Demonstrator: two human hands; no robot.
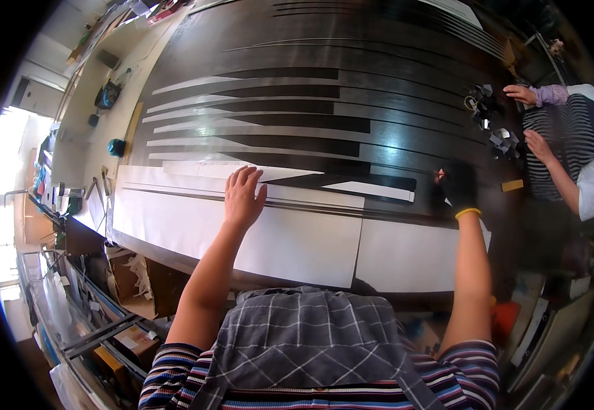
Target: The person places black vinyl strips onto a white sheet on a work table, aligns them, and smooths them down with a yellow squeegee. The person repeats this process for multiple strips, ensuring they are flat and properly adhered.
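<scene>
A person in a striped ribbed top and a checked grey apron worked at a broad, dark, smooth table (198, 51). The bare left hand (244, 198) lay palm down with its fingers extended and slightly apart, resting at the edge of flat white sheets (297, 246), gripping nothing visible. The right hand (460, 186), in a black knit glove with a yellow cuff, had its fingers partly bent beside the right end of a flat black-and-white strip (379, 183); whether it held anything could not be told. Slender dark lengths ran across the sheets. Beyond lay a row of similar strips (297, 123), their pale ends tapering to points. At right, near a co-worker's hands (536, 145), sat heaps of small angular black pieces (486, 102) and a yellowish block (512, 185).
</scene>
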